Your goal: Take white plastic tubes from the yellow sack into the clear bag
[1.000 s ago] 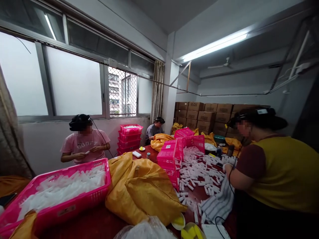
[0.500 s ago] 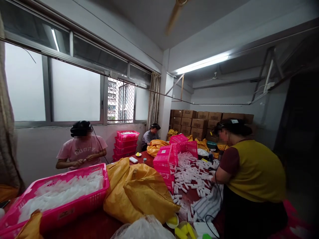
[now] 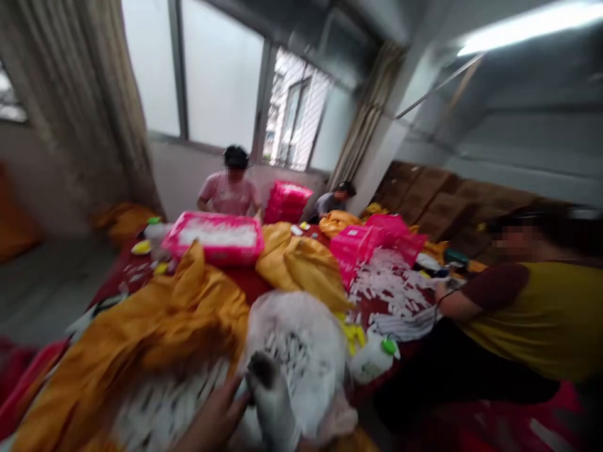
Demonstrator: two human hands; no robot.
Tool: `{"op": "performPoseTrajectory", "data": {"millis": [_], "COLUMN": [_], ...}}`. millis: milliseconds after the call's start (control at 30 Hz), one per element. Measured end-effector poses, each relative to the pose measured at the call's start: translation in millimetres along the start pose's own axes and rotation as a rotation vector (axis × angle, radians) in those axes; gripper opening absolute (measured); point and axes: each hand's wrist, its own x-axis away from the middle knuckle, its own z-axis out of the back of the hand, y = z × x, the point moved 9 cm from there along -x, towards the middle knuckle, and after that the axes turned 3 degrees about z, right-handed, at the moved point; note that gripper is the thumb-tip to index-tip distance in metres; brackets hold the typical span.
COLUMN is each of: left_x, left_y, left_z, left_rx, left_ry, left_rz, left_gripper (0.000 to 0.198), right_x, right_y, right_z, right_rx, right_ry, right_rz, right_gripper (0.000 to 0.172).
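Your bare left hand [image 3: 211, 417], fingers spread, grip lost in blur, works at the near edge beside a bulging clear plastic bag [image 3: 296, 351] of small white tubes; your right hand can't be made out. Loose white tubes [image 3: 386, 282] remain heaped on the right.

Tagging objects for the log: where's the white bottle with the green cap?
In the head view, the white bottle sits low and right of centre, just right of the clear plastic bag of white pieces, with yellow pieces just up and left of it.
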Motion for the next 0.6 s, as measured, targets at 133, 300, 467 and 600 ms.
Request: {"op": "performPoseTrajectory", "data": {"millis": [133,300,467,600], "left_x": [45,68,74,79], "left_y": [-29,-25,-34,-37], "left_z": [-20.3,-7.8,-37.8,-56.5], "left_rx": [0.231,0.341,0.687,0.873], "left_ry": [-0.095,-0.038,-0.266,-0.388], "left_rz": [0.103,0.029,0.086,0.132], "left_gripper": [0.026,0.024,0.041,0.051], "right_x": [16,4,10,24], "right_y": [37,51,63,79], "right_z": [-17,-13,-7,-5], "right_rx": [-0.114,-0.222,-0.338,-0.426], "right_ry": [-0.003,0.031,0.097,0.163], "right_rz": [-0.159,-0.203,-0.207,-0.235], "right_gripper": [0.033,0.030,0.038,0.037]}}
